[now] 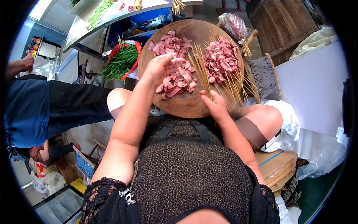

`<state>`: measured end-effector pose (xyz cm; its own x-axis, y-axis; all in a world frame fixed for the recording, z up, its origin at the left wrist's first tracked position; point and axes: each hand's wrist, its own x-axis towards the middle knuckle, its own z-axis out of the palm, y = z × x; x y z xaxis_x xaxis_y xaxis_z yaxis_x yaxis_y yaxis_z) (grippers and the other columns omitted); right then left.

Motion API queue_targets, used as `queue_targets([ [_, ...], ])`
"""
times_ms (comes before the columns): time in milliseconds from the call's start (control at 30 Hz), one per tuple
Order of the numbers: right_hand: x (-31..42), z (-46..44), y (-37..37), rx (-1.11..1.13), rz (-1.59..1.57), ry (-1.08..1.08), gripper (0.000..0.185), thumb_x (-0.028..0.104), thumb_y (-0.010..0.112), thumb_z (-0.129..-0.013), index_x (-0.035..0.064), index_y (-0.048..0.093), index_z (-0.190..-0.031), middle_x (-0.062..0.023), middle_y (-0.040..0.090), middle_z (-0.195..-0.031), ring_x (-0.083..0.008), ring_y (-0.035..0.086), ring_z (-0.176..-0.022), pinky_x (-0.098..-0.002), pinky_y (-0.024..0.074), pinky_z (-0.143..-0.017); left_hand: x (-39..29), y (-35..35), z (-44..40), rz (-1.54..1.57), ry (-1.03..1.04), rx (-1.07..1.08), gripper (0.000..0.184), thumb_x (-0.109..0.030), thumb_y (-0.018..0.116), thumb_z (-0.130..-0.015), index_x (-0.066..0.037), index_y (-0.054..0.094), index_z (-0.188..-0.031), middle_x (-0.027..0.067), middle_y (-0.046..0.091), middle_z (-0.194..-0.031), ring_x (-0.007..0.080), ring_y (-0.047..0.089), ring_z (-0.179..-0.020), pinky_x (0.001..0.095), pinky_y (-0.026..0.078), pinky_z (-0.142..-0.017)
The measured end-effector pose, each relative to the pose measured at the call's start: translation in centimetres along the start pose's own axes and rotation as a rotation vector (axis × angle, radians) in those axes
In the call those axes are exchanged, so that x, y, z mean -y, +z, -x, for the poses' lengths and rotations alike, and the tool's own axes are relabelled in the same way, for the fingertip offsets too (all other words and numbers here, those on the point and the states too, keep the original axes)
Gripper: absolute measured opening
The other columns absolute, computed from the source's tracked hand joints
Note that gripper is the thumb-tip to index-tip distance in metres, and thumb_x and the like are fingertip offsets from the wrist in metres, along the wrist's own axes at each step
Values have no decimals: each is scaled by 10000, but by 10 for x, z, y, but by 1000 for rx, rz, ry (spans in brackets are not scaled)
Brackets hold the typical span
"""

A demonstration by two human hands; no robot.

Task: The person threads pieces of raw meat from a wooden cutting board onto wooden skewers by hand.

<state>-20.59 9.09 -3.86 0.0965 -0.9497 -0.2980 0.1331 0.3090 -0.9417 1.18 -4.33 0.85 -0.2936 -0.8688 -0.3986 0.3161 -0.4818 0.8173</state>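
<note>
A round wooden chopping block (186, 108) stands between my knees. On its left half lies a loose pile of sliced raw meat (177, 84). My left hand (156, 69) rests at this pile, thumb on top, fingers curled at a slice and partly hidden. Low at the block's near edge, my right hand (216, 104) is closed around the lower ends of a bundle of bamboo skewers (201, 69), which fan upward. To the right of the bundle, a heap of skewered meat (222, 59) has its stick ends pointing toward the lower right.
Green stalks (123, 61) fill a red-edged bag left of the block. A plastic bag of skewered meat (234, 26) is beyond it. A white-topped table (100, 22) is at upper left. Another person's leg (74, 104) is at left, a white panel (313, 82) at right.
</note>
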Motion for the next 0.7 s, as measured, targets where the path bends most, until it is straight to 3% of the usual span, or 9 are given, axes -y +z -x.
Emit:
queue_targets([
  [167, 2, -2, 2, -31, -25, -9, 179, 99, 553, -850, 36, 589, -1014, 83, 457, -656, -10, 382, -541, -166, 315, -493, 11, 15, 5, -19, -58, 84, 258, -264, 513, -885, -57, 542, -1037, 72, 618, -990, 173, 589, -897, 314, 481, -794],
  [233, 5, -3, 0, -69, -45, -34, 186, 100, 555, -850, 40, 590, -1022, 83, 459, -658, -8, 382, -537, -161, 313, -490, 9, 19, 6, 112, -71, -3, 299, -294, 516, -882, -68, 526, -1078, 80, 608, -1016, 183, 583, -914, 310, 480, -796],
  [333, 8, -5, -8, -172, -162, -62, 179, 80, 546, -854, 34, 585, -1022, 56, 499, -682, -31, 435, -556, -168, 361, -517, 6, -3, -6, -17, 115, -156, 310, -280, 538, -875, -83, 515, -1113, 83, 607, -997, 184, 582, -892, 297, 480, -780],
  [467, 16, -4, -11, -184, -364, -137, 175, 13, 517, -856, 11, 564, -1025, 0, 519, -714, -67, 466, -576, -194, 394, -549, 7, -18, -9, -572, 215, -192, 198, -137, 598, -833, -51, 612, -1011, 35, 628, -918, 83, 563, -825, 217, 450, -737],
  [533, 17, -6, -9, -198, -405, -155, 180, 39, 527, -859, 13, 563, -1033, 21, 492, -652, -35, 425, -534, -157, 319, -466, 15, -11, -10, -794, 292, -138, 164, -109, 623, -805, -28, 639, -947, 24, 636, -896, 69, 562, -818, 206, 447, -731],
  [667, 9, -6, -10, -167, -431, -138, 162, 13, 514, -858, 16, 557, -1014, 5, 500, -697, -62, 449, -565, -188, 370, -522, 32, 13, -9, -1340, 426, -66, 165, -157, 680, -731, -57, 657, -860, 98, 627, -846, 201, 598, -779, 292, 464, -715],
  [700, 9, -5, -11, -169, -431, -137, 162, 13, 514, -858, 16, 557, -1014, 5, 500, -697, -62, 449, -565, -188, 370, -522, 38, 15, -11, -1333, 460, -13, 186, -190, 690, -710, -65, 653, -843, 121, 596, -808, 253, 584, -757, 326, 462, -693],
])
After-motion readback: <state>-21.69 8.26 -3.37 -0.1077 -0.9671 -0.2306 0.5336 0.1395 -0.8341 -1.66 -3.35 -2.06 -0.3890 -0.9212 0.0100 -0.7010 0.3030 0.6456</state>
